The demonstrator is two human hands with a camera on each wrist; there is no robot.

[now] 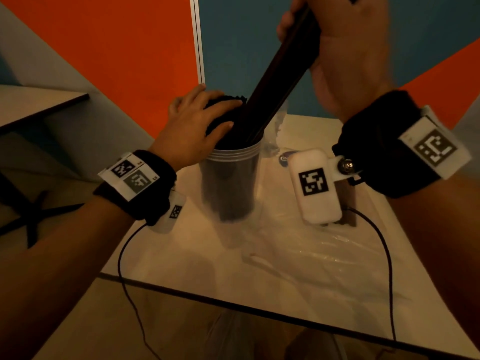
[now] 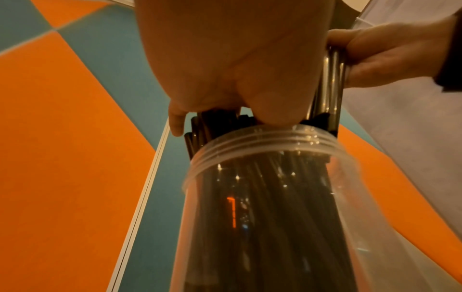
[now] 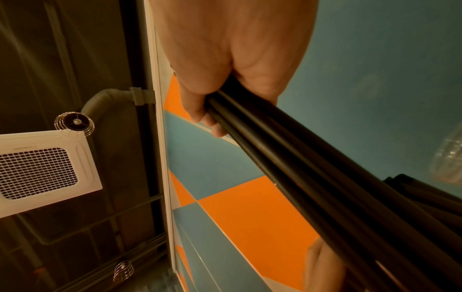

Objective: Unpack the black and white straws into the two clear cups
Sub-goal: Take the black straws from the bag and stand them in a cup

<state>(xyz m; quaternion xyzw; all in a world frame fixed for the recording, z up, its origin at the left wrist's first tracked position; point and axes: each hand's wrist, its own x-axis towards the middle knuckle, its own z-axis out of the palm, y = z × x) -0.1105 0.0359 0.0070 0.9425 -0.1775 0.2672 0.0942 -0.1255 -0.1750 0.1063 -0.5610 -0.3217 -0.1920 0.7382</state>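
A clear cup stands mid-table, packed with black straws. My left hand lies over the tops of those straws, with its fingers and thumb curled round the bunch. My right hand is raised above and to the right and grips a separate bundle of black straws. That bundle slants down, and its lower ends enter the cup beside my left fingers. The right wrist view shows the fist closed round the bundle. No white straws are in view.
Crumpled clear plastic wrapping lies on the table right of the cup. A second clear container stands just behind it, partly hidden. The table's front edge is near me. Orange and blue wall panels stand close behind, and another table is at the left.
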